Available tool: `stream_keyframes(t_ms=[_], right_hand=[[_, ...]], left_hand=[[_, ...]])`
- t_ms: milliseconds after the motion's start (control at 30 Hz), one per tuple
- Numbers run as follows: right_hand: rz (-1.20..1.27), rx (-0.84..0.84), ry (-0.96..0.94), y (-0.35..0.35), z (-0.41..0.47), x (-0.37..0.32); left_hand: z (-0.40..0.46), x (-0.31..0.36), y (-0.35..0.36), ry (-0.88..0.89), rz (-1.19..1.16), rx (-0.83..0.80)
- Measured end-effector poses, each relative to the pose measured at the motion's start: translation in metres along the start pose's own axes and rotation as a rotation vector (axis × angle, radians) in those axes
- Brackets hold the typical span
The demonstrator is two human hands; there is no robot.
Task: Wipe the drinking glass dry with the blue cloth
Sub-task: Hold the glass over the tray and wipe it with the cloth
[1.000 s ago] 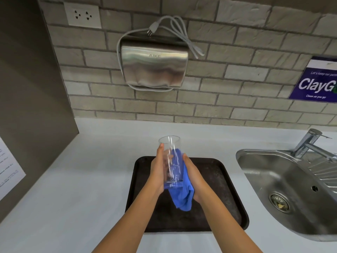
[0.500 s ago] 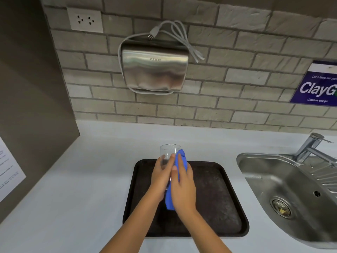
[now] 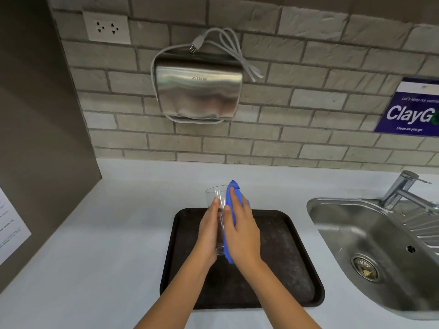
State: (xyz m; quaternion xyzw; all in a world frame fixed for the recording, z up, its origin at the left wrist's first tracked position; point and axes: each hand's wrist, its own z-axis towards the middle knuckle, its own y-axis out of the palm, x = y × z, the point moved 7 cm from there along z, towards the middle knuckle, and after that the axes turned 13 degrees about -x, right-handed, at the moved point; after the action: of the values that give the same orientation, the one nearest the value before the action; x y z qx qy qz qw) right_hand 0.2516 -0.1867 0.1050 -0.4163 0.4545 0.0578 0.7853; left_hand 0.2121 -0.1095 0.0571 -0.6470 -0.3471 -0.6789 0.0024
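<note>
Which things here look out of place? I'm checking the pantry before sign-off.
The hand dryer on the brick wall is unplugged: its cord is looped over its top, the plug lying loose, away from the wall socket. Nothing looks spilled or broken.

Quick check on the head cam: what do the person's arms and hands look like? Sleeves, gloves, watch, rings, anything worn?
Both arms are bare from the bottom edge of the picture up to the wrists: no sleeves show. The left hand and right hand wear no gloves. No watch, bracelet or ring is visible on either, and no markings. The nails are short and look unpainted.
</note>
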Motion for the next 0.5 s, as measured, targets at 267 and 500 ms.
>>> stream_keyframes(t_ms=[267, 500], right_hand=[[-0.089, 0.057, -0.009, -0.001, -0.004, -0.004], [0.867, -0.095, 0.328, -0.006, 0.017, 0.018]], left_hand=[[0.005, 0.011, 0.003, 0.041, 0.181, 0.05], [0.006, 0.022, 0.005, 0.048, 0.121, 0.023]])
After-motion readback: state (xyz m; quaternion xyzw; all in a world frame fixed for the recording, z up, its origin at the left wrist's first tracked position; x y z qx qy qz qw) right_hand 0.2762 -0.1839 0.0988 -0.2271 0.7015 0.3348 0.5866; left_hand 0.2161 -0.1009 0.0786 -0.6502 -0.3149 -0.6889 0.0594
